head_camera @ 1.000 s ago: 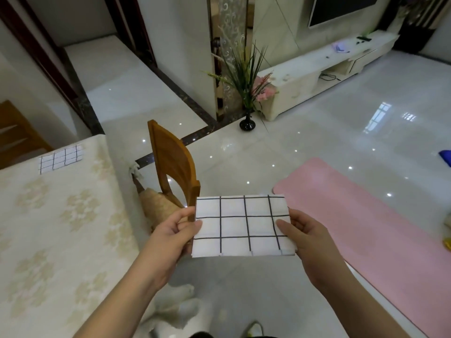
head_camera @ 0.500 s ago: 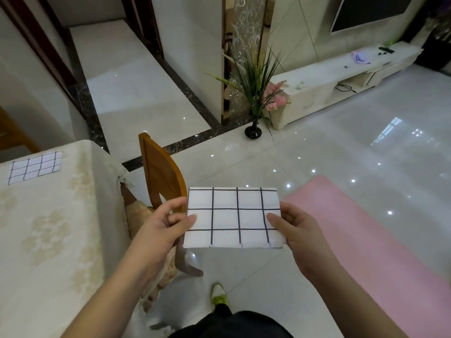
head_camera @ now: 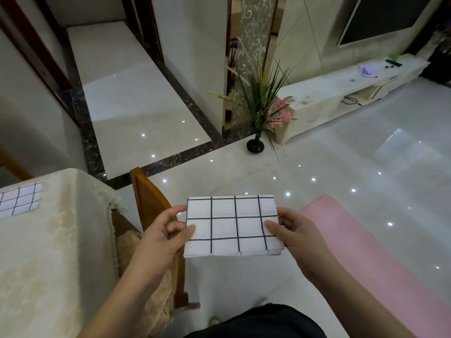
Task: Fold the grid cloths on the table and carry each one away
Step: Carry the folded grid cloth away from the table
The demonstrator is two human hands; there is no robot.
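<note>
Folded grid cloth (head_camera: 233, 225) held flat in the air over the shiny white floor (head_camera: 341, 167), away from the bench (head_camera: 48, 252). White with thin black lines, a neat rectangle with layered edges along the near side.

Left hand (head_camera: 162, 236) pinching the left edge of the cloth, thumb on top, fingers under. Right hand (head_camera: 296, 234) pinching the right edge the same way, thumb on top. Both hands closed on the cloth, bare arms reaching in from the bottom.

A second grid cloth (head_camera: 18, 200) lying flat on the bench at the far left, partly cut off by the picture edge. Bench covered with a cream flowered cover, sitting at the left side.

Wooden chair (head_camera: 148, 206) just beside the bench corner, its back right next to the left hand. A tan cushion (head_camera: 148, 284) on its seat.

Pink mat (head_camera: 361, 245) on the floor to the right, just beyond the right hand.

Farther back, a small black vase (head_camera: 255, 145) on the floor with green grass blades and pink flowers. White low cabinet (head_camera: 341, 93) along the wall behind it, a dark TV screen (head_camera: 390, 18) above. Dark stone strip (head_camera: 170, 159) crossing the floor toward a doorway.

Dark clothing at the bottom middle.
</note>
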